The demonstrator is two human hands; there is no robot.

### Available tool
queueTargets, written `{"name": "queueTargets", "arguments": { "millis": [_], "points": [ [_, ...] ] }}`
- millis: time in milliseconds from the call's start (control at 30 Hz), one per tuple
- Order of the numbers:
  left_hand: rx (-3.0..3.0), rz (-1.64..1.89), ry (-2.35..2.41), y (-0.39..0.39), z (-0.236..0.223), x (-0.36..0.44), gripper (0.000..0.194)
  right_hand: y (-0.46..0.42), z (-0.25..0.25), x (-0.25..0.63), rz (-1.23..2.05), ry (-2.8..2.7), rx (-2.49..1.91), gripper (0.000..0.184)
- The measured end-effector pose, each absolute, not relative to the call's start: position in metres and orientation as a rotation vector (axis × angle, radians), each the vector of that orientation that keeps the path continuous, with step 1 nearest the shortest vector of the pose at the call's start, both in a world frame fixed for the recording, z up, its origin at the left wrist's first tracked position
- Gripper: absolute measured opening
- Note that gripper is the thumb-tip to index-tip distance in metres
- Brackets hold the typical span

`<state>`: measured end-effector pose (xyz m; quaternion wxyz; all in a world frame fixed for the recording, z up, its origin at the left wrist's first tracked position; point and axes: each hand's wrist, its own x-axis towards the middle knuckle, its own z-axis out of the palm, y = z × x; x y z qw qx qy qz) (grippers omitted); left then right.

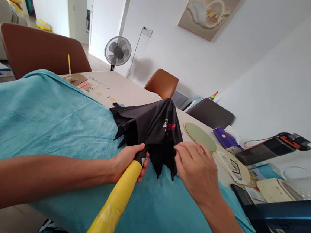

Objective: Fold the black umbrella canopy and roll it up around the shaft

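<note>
A black umbrella [155, 122] lies partly folded over the table, its tip pointing away from me and its rib ends hanging loose. White and red print shows on one panel. My left hand [133, 162] is wrapped round the black collar at the top of the yellow-wrapped handle [115, 205], which slants down toward me. At the canopy's right edge, my right hand [194, 167] has its fingers bent together against the black fabric. Whether a fold of cloth is pinched between those fingertips is hard to see, though they touch the edge.
A turquoise blanket [81, 123] covers the near table. Right of the umbrella are a green oval mat [200, 136], glasses [235, 166], a dark bottle [269, 148], a black tablet [256, 217] and a blue object [292, 216]. Chairs and a fan [118, 51] stand beyond.
</note>
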<state>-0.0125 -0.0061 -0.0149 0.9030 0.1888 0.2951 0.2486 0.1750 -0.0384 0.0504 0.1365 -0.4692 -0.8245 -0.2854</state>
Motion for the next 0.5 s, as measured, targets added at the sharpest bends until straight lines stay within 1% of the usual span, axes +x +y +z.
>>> {"name": "queueTargets", "arguments": {
  "millis": [133, 300, 400, 500],
  "points": [
    [0.408, 0.521, 0.626, -0.007, -0.018, -0.012, 0.029, -0.045, 0.057, 0.175, -0.963, -2.458, -1.56, 0.025],
    [0.434, 0.517, 0.633, -0.007, -0.019, -0.012, 0.03, -0.053, 0.058, 0.161, -1.071, -2.614, -1.656, 0.023],
    [0.434, 0.506, 0.637, -0.007, -0.02, -0.011, 0.032, -0.05, 0.056, 0.15, -1.033, -2.69, -1.718, 0.022],
    [0.43, 0.501, 0.651, -0.008, -0.02, -0.011, 0.031, -0.038, 0.048, 0.141, -0.873, -2.692, -1.816, 0.02]
  ]
}}
